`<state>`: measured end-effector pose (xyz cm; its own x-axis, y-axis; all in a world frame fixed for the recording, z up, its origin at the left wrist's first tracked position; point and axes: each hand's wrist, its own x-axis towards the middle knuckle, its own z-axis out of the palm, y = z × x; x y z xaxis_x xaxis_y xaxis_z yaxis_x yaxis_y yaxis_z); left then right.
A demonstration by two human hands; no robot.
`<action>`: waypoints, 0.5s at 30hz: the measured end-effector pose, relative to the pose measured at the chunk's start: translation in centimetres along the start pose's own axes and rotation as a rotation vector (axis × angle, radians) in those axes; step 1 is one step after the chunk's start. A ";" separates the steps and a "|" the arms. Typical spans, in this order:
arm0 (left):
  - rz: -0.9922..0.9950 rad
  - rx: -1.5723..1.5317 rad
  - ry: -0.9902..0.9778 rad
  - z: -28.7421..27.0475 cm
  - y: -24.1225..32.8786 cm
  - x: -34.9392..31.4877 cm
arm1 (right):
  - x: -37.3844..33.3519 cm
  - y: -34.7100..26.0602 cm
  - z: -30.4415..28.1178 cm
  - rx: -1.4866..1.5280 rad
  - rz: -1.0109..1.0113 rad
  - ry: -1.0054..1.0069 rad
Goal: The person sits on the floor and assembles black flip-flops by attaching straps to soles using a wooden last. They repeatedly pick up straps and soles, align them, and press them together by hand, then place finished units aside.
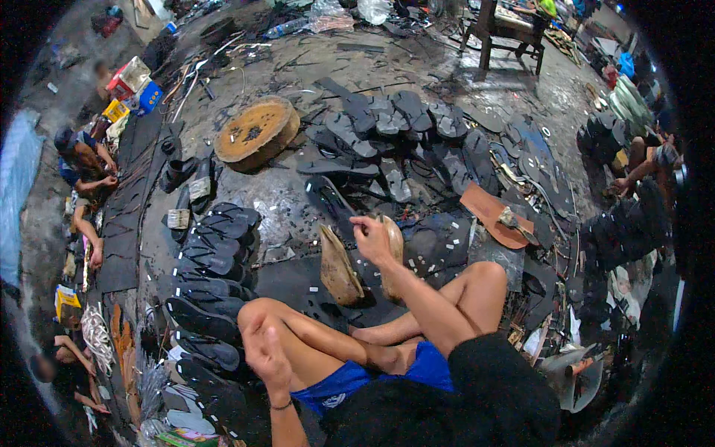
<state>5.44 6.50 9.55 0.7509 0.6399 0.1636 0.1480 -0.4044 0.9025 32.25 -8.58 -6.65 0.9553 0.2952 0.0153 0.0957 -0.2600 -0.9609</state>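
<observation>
My right hand (372,240) reaches out in front of my crossed legs, its finger and thumb closed at the near end of a black sandal sole (328,200) with small white marks. Close by this hand stand two wooden shoe lasts, one (339,272) to its left and the other (392,257) partly hidden behind my right wrist. My left hand (267,350) is raised beside my left knee, fingers curled in and a little blurred. Whether anything small sits in those fingers cannot be made out.
A round wooden block (257,132) lies ahead on the left. Black soles (387,123) are heaped beyond the lasts, and finished sandals (212,246) line my left side. A reddish-brown sheet (497,216) lies to the right. Other people work at both sides; a wooden chair (506,37) stands far back.
</observation>
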 end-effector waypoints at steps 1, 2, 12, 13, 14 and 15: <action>0.018 0.006 -0.064 1.2 0.8 0.6 | -2.8 -1.1 0.2 0.243 0.092 -0.014; -0.035 -0.135 0.000 2.8 1.2 0.9 | -5.5 -2.3 0.1 0.482 0.187 -0.004; -0.241 -0.529 -0.315 2.0 7.2 -3.9 | -28.0 -10.6 -9.1 0.393 0.149 -0.413; -0.056 -0.472 -0.447 0.8 6.3 -5.1 | -27.5 -13.3 -10.5 0.366 0.186 -0.335; -0.128 -0.474 -0.574 0.2 7.4 -5.9 | -26.4 -14.8 -11.6 0.274 -0.029 -0.319; -0.211 -0.480 -0.707 -0.2 8.2 -6.7 | -26.2 -15.6 -12.2 0.184 -0.234 -0.298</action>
<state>1.50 -0.90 15.92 0.9846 0.0518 -0.1667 0.1612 0.0965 0.9822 9.17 -23.47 11.32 0.7883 0.5870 0.1847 0.2235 0.0065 -0.9747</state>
